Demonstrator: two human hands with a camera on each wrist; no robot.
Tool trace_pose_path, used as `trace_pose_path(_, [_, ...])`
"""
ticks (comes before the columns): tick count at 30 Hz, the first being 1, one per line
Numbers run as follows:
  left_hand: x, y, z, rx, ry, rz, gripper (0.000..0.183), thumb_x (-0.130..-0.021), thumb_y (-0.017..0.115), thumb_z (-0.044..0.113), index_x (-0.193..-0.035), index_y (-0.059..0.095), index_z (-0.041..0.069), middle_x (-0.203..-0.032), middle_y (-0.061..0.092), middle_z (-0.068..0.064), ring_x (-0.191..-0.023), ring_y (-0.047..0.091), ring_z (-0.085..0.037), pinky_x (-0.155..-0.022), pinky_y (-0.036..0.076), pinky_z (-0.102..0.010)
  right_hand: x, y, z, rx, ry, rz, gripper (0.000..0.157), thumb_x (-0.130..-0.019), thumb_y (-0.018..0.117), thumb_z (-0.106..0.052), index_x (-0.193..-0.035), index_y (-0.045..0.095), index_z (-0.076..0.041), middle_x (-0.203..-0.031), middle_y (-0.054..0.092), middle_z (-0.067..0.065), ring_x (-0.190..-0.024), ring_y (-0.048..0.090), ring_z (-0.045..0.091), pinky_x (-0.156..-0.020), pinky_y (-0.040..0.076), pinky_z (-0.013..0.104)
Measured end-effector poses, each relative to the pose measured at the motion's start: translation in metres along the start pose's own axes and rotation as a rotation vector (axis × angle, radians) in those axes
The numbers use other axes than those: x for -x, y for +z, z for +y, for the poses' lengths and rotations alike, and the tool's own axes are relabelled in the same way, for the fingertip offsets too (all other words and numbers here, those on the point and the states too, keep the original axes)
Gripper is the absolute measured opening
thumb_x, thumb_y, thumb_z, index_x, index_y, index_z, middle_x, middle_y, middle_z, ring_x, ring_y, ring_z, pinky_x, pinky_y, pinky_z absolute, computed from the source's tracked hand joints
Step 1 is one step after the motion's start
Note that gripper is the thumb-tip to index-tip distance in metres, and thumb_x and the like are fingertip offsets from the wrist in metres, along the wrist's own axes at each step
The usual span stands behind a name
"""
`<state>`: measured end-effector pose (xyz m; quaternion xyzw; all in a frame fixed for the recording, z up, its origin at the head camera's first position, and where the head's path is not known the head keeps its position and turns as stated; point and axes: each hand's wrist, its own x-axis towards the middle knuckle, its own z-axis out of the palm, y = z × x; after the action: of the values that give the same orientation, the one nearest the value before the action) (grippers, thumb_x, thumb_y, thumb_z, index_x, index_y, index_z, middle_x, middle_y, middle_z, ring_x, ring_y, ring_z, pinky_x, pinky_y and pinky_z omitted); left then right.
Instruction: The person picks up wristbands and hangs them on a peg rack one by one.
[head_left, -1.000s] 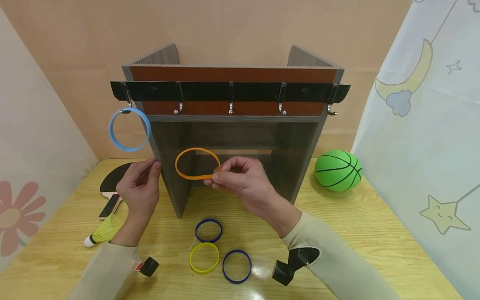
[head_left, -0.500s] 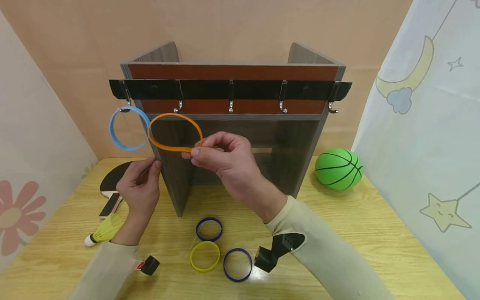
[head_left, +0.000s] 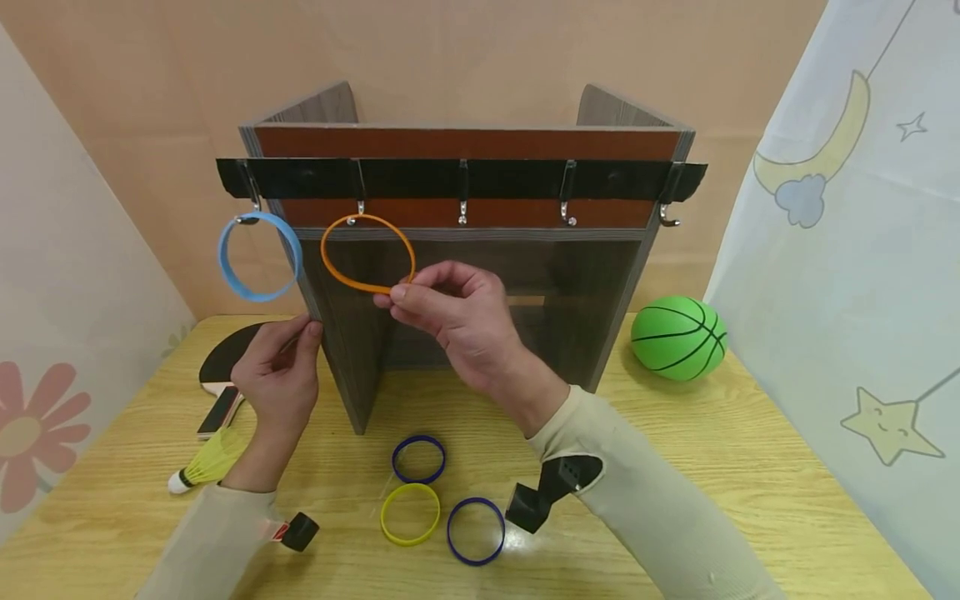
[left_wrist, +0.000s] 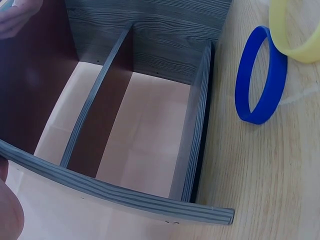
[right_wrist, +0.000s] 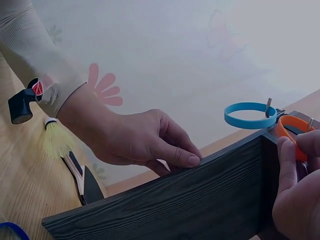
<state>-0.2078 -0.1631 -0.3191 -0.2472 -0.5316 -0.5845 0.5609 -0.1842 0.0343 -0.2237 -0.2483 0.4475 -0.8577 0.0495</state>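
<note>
My right hand [head_left: 468, 321] pinches an orange silicone wristband [head_left: 332, 268] at its lower right edge. The band's upper rim is at the second hook [head_left: 362, 210] from the left; whether it is over the hook tip, I cannot tell. On the leftmost hook hangs a light blue wristband [head_left: 223, 262]. My left hand [head_left: 277, 371] grips the front edge of the wooden rack's left side panel [head_left: 341, 358], thumb on one face and fingers on the other in the right wrist view. Two dark blue wristbands [head_left: 395, 472] [head_left: 451, 546] and a yellow wristband [head_left: 385, 525] lie on the table.
A black strip [head_left: 517, 179] with several metal hooks crosses the rack's front. Right of the rack sits a green ball [head_left: 678, 337]. At left lie a table tennis paddle [head_left: 225, 354] and a yellow shuttlecock [head_left: 210, 462] on the wooden table [head_left: 712, 467].
My right hand has lifted the orange wristband from in front of the rack's opening, first up and left, then slightly right to the second hook. The left hand has stayed on the panel.
</note>
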Motion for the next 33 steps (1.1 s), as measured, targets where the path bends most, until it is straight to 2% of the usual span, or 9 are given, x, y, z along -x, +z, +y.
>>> trace_pose_path(6, [0.001, 0.000, -0.004, -0.006, 0.001, 0.000, 0.015, -0.079, 0.073, -0.006, -0.082, 0.066, -0.019, -0.076, 0.067, -0.016, -0.071, 0.063, -0.013, -0.070, 0.052, -0.020, 0.002, -0.004, 0.001, 0.016, 0.007, -0.014, 0.024, -0.086, 0.056, 0.016, -0.079, 0.065, -0.004, -0.082, 0.066, 0.013, -0.078, 0.068, 0.024, -0.076, 0.054, 0.033])
trace_pose_path(10, [0.001, 0.001, -0.004, -0.025, -0.002, -0.005, 0.015, -0.079, 0.073, -0.006, -0.083, 0.067, -0.019, -0.076, 0.066, -0.018, -0.070, 0.062, -0.012, -0.070, 0.052, -0.020, 0.007, -0.012, 0.003, 0.041, 0.028, 0.012, 0.021, -0.087, 0.058, 0.014, -0.080, 0.064, -0.004, -0.083, 0.066, 0.013, -0.079, 0.068, 0.024, -0.077, 0.054, 0.033])
trace_pose_path(15, [0.001, 0.001, -0.001, -0.042, -0.005, -0.001, 0.015, -0.078, 0.074, -0.006, -0.083, 0.067, -0.018, -0.076, 0.066, -0.020, -0.070, 0.062, -0.013, -0.070, 0.052, -0.020, 0.023, -0.033, 0.006, 0.105, 0.090, 0.078, 0.018, -0.086, 0.060, 0.013, -0.081, 0.063, -0.004, -0.084, 0.066, 0.013, -0.080, 0.069, 0.025, -0.076, 0.054, 0.034])
trace_pose_path(20, [0.000, -0.001, 0.000, -0.049, -0.005, 0.027, 0.014, -0.077, 0.075, -0.006, -0.082, 0.067, -0.017, -0.075, 0.066, -0.018, -0.070, 0.063, -0.012, -0.069, 0.052, -0.018, 0.043, -0.056, 0.012, 0.171, 0.126, 0.097, 0.016, -0.085, 0.061, 0.013, -0.082, 0.062, -0.002, -0.081, 0.068, 0.014, -0.077, 0.068, 0.024, -0.073, 0.055, 0.033])
trace_pose_path(26, [0.000, -0.005, 0.004, -0.079, -0.024, 0.017, 0.013, -0.076, 0.074, -0.008, -0.083, 0.068, -0.017, -0.076, 0.067, -0.018, -0.070, 0.063, -0.011, -0.069, 0.051, -0.018, 0.068, -0.081, 0.022, 0.314, 0.190, 0.071, 0.009, -0.084, 0.066, 0.009, -0.082, 0.061, 0.001, -0.079, 0.068, 0.014, -0.074, 0.068, 0.023, -0.072, 0.055, 0.040])
trace_pose_path(30, [0.000, -0.004, 0.004, -0.080, -0.023, 0.004, 0.015, -0.077, 0.074, -0.007, -0.084, 0.068, -0.017, -0.077, 0.067, -0.017, -0.071, 0.063, -0.011, -0.070, 0.051, -0.018, 0.083, -0.097, 0.033, 0.431, 0.290, 0.025, 0.009, -0.082, 0.070, 0.004, -0.083, 0.061, 0.005, -0.080, 0.067, 0.018, -0.072, 0.067, 0.024, -0.071, 0.055, 0.046])
trace_pose_path(33, [0.000, -0.002, 0.003, -0.053, -0.023, -0.002, 0.016, -0.077, 0.075, -0.006, -0.084, 0.067, -0.018, -0.078, 0.067, -0.017, -0.072, 0.063, -0.012, -0.071, 0.052, -0.019, 0.095, -0.110, 0.043, 0.494, 0.367, -0.023, 0.011, -0.082, 0.071, 0.002, -0.084, 0.061, 0.008, -0.081, 0.067, 0.021, -0.073, 0.067, 0.031, -0.070, 0.054, 0.049])
